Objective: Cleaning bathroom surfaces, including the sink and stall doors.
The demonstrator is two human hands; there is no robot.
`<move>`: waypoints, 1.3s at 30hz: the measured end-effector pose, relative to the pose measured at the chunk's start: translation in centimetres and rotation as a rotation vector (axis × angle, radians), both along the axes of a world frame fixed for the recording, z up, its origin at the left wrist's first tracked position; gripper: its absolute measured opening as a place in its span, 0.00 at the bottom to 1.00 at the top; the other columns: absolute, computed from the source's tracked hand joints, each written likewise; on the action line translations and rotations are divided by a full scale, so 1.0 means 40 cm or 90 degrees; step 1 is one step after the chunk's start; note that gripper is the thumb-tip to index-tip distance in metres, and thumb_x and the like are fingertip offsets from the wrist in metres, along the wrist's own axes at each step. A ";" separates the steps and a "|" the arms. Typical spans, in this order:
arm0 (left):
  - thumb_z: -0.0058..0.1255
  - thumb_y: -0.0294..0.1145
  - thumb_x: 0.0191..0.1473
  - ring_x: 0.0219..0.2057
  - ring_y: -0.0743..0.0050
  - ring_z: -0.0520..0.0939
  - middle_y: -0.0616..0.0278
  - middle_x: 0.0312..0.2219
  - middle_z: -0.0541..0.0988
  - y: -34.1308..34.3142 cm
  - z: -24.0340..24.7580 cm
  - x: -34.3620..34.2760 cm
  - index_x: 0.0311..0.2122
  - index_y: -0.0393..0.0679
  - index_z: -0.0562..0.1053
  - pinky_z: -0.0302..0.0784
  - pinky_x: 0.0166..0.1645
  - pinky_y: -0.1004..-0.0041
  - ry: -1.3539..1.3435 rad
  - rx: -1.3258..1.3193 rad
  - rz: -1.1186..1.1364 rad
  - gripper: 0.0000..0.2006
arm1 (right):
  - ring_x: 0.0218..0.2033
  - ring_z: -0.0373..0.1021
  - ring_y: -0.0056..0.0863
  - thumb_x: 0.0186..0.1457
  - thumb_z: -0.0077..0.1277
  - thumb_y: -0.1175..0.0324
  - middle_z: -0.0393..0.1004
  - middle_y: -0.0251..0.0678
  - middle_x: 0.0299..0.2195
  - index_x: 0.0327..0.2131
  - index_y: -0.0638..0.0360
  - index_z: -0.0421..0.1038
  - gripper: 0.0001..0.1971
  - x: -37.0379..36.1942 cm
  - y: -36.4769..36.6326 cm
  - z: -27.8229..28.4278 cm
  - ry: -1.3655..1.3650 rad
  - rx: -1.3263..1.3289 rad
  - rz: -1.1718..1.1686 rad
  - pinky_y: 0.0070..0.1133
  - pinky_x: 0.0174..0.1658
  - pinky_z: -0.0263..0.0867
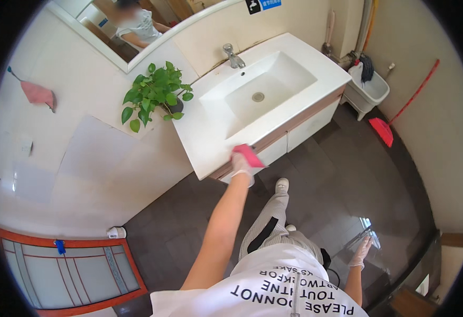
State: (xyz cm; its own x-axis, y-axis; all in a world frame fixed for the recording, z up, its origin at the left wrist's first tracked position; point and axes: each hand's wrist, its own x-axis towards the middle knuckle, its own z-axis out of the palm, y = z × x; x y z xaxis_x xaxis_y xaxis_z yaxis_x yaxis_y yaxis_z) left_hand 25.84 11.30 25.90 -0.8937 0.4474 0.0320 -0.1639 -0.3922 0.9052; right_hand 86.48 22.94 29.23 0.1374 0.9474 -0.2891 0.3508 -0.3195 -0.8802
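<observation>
My left hand (240,165), in a thin clear glove, grips a pink cloth (249,156) at the front edge of the white washbasin counter (202,142), near its left end. Some of the fingers are hidden by the cloth and slightly blurred. Low at my right side hangs my right hand (361,253), also gloved, with its fingers stretched out and nothing visible in it. Behind the cloth lies the sunken basin (258,96), with a chrome tap (233,56) at its back.
A leafy potted plant (155,95) stands at the counter's left end, below a mirror (120,29). Right of the counter is a white mop tub (368,87); a red broom (382,131) leans on the wall. An orange-framed door (73,269) is at lower left.
</observation>
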 end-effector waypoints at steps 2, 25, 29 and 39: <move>0.39 0.36 0.52 0.22 0.76 0.70 0.67 0.21 0.68 0.230 0.060 0.087 0.29 0.50 0.66 0.68 0.26 0.72 -0.373 0.011 0.040 0.05 | 0.54 0.50 0.33 0.53 0.36 0.49 0.47 0.43 0.55 0.56 0.58 0.45 0.32 -0.027 0.044 -0.009 0.050 0.039 0.016 0.24 0.56 0.43; 0.38 0.48 0.49 0.55 0.48 0.52 0.49 0.53 0.55 0.539 0.165 -0.208 0.55 0.40 0.52 0.45 0.57 0.58 0.451 -1.022 0.056 0.31 | 0.57 0.46 0.34 0.53 0.40 0.70 0.47 0.43 0.55 0.55 0.62 0.47 0.25 -0.422 0.530 0.121 -0.150 -0.057 0.167 0.23 0.55 0.46; 0.41 0.49 0.47 0.57 0.49 0.47 0.49 0.56 0.47 0.597 0.185 -0.216 0.56 0.42 0.49 0.41 0.58 0.57 0.562 -1.018 -0.171 0.34 | 0.56 0.46 0.36 0.54 0.39 0.70 0.46 0.45 0.55 0.54 0.62 0.47 0.24 -0.439 0.545 0.126 -0.325 -0.015 0.303 0.24 0.55 0.47; 0.38 0.49 0.48 0.58 0.54 0.44 0.52 0.57 0.45 0.605 0.212 -0.227 0.55 0.45 0.53 0.38 0.58 0.52 0.708 -1.088 -0.271 0.31 | 0.56 0.46 0.38 0.54 0.37 0.68 0.50 0.46 0.54 0.53 0.64 0.50 0.22 -0.724 0.691 0.291 -0.220 0.123 0.394 0.27 0.55 0.46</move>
